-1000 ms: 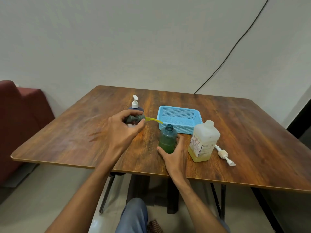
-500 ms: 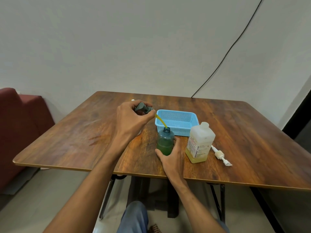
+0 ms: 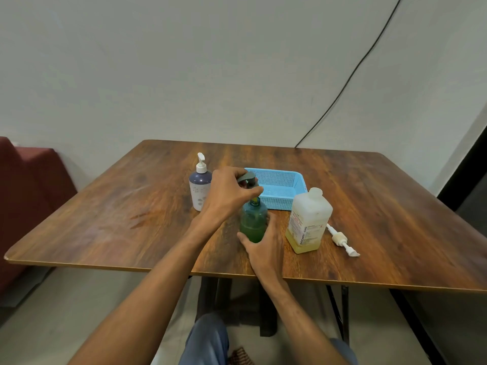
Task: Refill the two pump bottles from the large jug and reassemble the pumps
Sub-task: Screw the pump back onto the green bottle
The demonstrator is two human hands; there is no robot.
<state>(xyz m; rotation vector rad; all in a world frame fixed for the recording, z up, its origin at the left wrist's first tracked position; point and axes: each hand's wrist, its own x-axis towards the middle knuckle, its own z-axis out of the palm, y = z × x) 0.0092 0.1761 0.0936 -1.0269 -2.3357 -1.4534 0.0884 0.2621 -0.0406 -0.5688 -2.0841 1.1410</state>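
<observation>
So on the wooden table there's the blue basket just past my left fingertips, the big jug right beside my right hand, and the greyish pump bottle, pump on, just left of my left hand. My right fingers are wrapped round the upright green bottle, and my left ones are curled on the grey pump head, pinching it right over the open neck with its yellow tube dipping in. The loose white pump lies flat beyond the jug from my right hand.
</observation>
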